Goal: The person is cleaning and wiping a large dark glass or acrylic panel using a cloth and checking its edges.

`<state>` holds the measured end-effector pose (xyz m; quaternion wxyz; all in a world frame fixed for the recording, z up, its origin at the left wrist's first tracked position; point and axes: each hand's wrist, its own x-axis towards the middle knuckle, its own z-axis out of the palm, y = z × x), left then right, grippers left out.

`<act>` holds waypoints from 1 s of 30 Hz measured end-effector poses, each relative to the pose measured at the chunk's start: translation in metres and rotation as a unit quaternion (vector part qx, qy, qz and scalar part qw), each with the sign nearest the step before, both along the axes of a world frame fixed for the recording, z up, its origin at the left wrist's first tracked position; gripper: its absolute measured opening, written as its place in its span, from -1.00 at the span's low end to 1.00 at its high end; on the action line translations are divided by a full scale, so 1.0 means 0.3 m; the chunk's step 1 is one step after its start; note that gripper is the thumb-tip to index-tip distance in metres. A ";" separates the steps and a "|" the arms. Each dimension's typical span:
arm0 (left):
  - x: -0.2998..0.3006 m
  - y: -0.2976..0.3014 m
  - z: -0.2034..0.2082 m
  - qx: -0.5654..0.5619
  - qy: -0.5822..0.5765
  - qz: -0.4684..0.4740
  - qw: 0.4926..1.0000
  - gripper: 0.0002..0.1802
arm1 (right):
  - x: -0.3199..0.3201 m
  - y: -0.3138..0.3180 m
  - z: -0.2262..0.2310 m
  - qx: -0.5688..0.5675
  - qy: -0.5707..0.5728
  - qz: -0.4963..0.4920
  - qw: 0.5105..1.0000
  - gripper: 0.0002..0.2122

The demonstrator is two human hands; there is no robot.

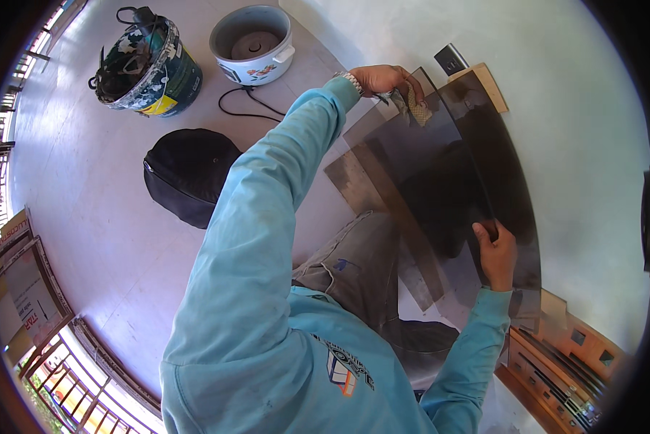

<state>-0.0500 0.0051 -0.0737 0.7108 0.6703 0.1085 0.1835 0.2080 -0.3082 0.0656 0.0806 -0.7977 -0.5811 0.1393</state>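
Observation:
A dark tinted glass pane (433,181) stands tilted over my legs, and a second, darker glass sheet (502,166) is behind it against the wall. At the far upper edge my left hand (386,79), with a metal watch band at the wrist, is closed on a crumpled, pale yellowish cloth (419,113). The cloth touches the pane near its top corner. My right hand (498,253) grips the pane's right edge lower down, thumb on the near face; its other fingers are partly hidden behind the edge.
On the floor at the upper left stand a paint-splashed bucket (187,83) of tools and a white rice cooker (267,72) with a black cord (227,108). A black zipped bag (191,177) lies nearer. Wooden pieces (592,340) sit lower right; a barred window (71,383) lower left.

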 end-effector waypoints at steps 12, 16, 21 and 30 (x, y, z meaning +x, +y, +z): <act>0.006 -0.083 0.049 -0.237 0.031 0.050 0.970 -0.29 | -0.058 -0.014 0.028 -0.025 0.040 -0.016 0.999 -0.62; -0.008 -0.091 0.044 -0.148 0.001 0.041 0.988 -0.23 | -0.055 -0.030 0.024 -0.042 0.043 -0.014 0.998 -0.62; 0.002 -0.103 0.028 -0.175 0.036 0.078 0.981 -0.14 | -0.059 -0.028 0.024 -0.053 0.047 -0.025 0.997 -0.62; -0.018 -0.133 0.058 -0.150 0.057 0.101 0.982 -0.24 | -0.064 -0.047 0.017 -0.041 0.051 -0.011 0.998 -0.62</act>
